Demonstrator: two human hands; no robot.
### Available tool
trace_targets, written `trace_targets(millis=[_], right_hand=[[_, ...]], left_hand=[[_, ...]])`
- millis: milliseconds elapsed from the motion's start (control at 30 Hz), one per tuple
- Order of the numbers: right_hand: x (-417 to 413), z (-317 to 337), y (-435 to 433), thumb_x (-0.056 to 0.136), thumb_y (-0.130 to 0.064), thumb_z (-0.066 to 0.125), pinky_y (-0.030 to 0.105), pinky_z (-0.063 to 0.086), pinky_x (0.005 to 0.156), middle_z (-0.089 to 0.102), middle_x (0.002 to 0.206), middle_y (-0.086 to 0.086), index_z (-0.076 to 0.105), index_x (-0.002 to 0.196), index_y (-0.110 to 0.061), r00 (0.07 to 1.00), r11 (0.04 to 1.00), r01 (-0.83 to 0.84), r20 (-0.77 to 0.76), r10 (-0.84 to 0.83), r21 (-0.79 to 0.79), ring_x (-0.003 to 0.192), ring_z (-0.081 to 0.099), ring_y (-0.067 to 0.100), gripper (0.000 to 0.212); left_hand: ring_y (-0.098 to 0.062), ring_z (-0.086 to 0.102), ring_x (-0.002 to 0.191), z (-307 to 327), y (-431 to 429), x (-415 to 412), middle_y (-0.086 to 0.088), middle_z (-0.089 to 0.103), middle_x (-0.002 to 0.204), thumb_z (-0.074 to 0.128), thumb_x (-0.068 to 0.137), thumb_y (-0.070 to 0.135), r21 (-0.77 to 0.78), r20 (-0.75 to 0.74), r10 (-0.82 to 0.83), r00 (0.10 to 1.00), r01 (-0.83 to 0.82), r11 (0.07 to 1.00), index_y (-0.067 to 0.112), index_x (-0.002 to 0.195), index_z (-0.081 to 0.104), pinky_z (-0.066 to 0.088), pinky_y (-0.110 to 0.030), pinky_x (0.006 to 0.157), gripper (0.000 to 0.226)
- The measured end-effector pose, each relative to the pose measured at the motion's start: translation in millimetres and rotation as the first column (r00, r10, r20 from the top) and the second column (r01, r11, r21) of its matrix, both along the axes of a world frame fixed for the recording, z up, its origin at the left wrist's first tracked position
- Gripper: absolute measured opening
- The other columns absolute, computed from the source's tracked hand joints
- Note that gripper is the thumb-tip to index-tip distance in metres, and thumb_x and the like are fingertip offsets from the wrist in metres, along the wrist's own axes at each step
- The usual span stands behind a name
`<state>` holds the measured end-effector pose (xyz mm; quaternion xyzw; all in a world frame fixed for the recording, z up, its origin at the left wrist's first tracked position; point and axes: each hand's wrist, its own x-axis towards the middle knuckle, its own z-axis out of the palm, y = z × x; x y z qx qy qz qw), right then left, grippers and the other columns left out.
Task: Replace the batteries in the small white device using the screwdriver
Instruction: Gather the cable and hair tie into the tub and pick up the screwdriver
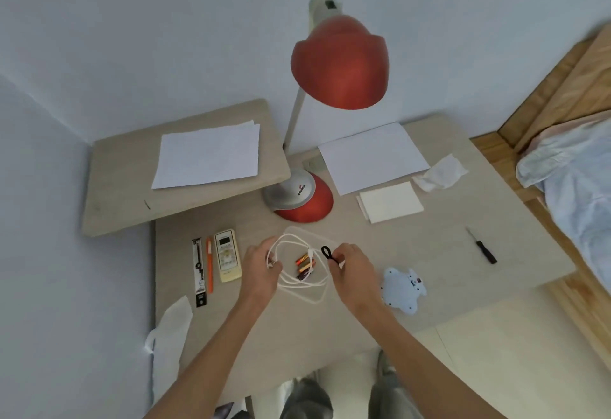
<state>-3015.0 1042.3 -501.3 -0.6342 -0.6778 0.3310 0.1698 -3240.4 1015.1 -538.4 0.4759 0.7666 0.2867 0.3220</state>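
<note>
Device lies near right hand; it and left hand hold cable.

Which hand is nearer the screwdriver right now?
Right. The right hand, pinching a black loop, sits left of the screwdriver, apart from it; the left hand grips the white cable even farther left.

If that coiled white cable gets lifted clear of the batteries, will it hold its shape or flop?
Probably floppy: the thin coiled white cable sags in uneven loops from the left hand that grips it. Likely light, judging by how thin it is. A trailing loop might drag the orange-and-black batteries seen inside the coil.
</note>
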Motion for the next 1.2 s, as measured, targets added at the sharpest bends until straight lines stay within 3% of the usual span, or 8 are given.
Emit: trace_targets(millis=[133,267,533,733,867,1000,1100,1200], right_hand=[[-10.3,-23.2,4.2,0.102,-0.027,0.065,0.039,0.052,0.075,0.058,0.109,-0.005,0.067,0.106,-0.021,0.999,0.999,0.025,0.045,-0.023,-0.038,0.089,0.062,0.019,0.008],[-15.8,-42.3,9.0,0.098,-0.024,0.069,0.037,0.053,0.076,0.054,0.112,-0.003,0.071,0.104,-0.018,0.99,1.0,-0.007,0.143,0.008,-0.005,0.11,0.051,0.02,0.008],[-23.0,-58.4,8.2,0.092,-0.025,0.08,0.033,0.05,0.066,0.054,0.111,0.0,0.077,0.097,-0.015,0.975,0.994,0.008,0.218,-0.031,0.104,0.107,0.05,0.024,0.011],[-22.3,-50.4,7.8,0.091,-0.03,0.081,0.036,0.056,0.074,0.057,0.116,0.002,0.079,0.108,-0.019,0.966,0.994,-0.044,0.259,0.016,0.102,0.111,0.053,0.026,0.02],[-13.7,-32.4,8.1,0.096,-0.03,0.076,0.038,0.057,0.083,0.062,0.121,0.003,0.077,0.119,-0.02,0.959,0.988,-0.083,0.279,0.043,0.132,0.113,0.057,0.027,0.025],[1.5,-5.1,4.6,0.1,-0.025,0.072,0.044,0.058,0.096,0.066,0.136,0.01,0.07,0.132,-0.016,0.936,0.952,-0.186,0.339,0.097,0.242,0.122,0.062,0.032,0.033],[18.8,18.4,3.4,0.099,-0.024,0.074,0.045,0.058,0.103,0.064,0.144,0.015,0.065,0.14,-0.013,0.912,0.899,-0.264,0.393,0.116,0.348,0.129,0.063,0.035,0.043],[44.6,36.1,10.5,0.102,-0.027,0.071,0.044,0.055,0.11,0.059,0.152,0.017,0.061,0.146,-0.014,0.906,0.867,-0.282,0.412,0.1,0.411,0.137,0.059,0.035,0.047]], left_hand=[[-0.012,0.063,0.089,-9.6,0.4,13.7,0.001,0.053,0.105,0.075,0.092,-0.004,-0.008,0.013,0.039,0.999,-0.038,0.999,0.028,0.147,0.065,0.056,-0.035,0.1,0.065],[-0.011,0.061,0.095,-13.7,-1.2,21.1,0.004,0.049,0.107,0.072,0.097,-0.002,0.0,0.014,0.034,0.999,-0.034,0.999,0.029,0.152,0.059,0.051,-0.026,0.099,0.065],[-0.014,0.05,0.121,-14.2,-12.1,23.2,0.006,0.052,0.123,0.075,0.102,0.024,-0.095,-0.177,-0.147,0.973,0.132,0.987,0.024,0.168,0.036,0.049,-0.032,0.107,0.076],[-0.022,0.045,0.141,2.2,-12.0,30.0,-0.001,0.054,0.151,0.074,0.101,0.039,-0.262,-0.372,-0.298,0.879,0.209,0.942,0.019,0.168,0.03,0.053,-0.036,0.108,0.082],[-0.023,0.048,0.137,24.4,-11.8,34.5,-0.001,0.055,0.151,0.066,0.105,0.043,-0.26,-0.485,-0.328,0.811,0.225,0.939,0.019,0.163,0.038,0.052,-0.035,0.109,0.069],[-0.026,0.05,0.133,48.7,-12.6,42.5,-0.007,0.048,0.156,0.05,0.111,0.048,-0.258,-0.66,-0.39,0.643,0.293,0.921,0.017,0.163,0.039,0.048,-0.038,0.111,0.061],[-0.032,0.053,0.13,66.8,-9.9,56.1,-0.013,0.047,0.158,0.049,0.11,0.052,-0.26,-0.75,-0.403,0.525,0.326,0.909,0.015,0.16,0.043,0.046,-0.047,0.112,0.063],[-0.035,0.054,0.124,81.9,-2.8,71.9,-0.012,0.054,0.146,0.056,0.105,0.054,-0.251,-0.78,-0.394,0.486,0.333,0.909,0.016,0.152,0.05,0.045,-0.052,0.109,0.061]])
